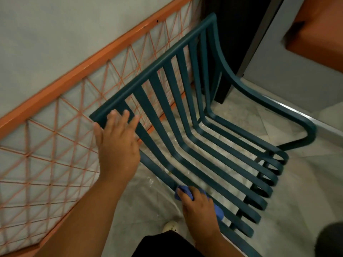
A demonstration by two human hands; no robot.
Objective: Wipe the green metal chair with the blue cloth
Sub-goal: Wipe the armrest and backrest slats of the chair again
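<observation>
Blue cloth (218, 210) bunched under right hand (197, 204) against green chair (185, 115) slat.

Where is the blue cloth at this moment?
In the head view, the blue cloth is low and centre, bunched under the right hand, which presses it on the nearest seat slat of the green chair, right of the left hand.
</observation>
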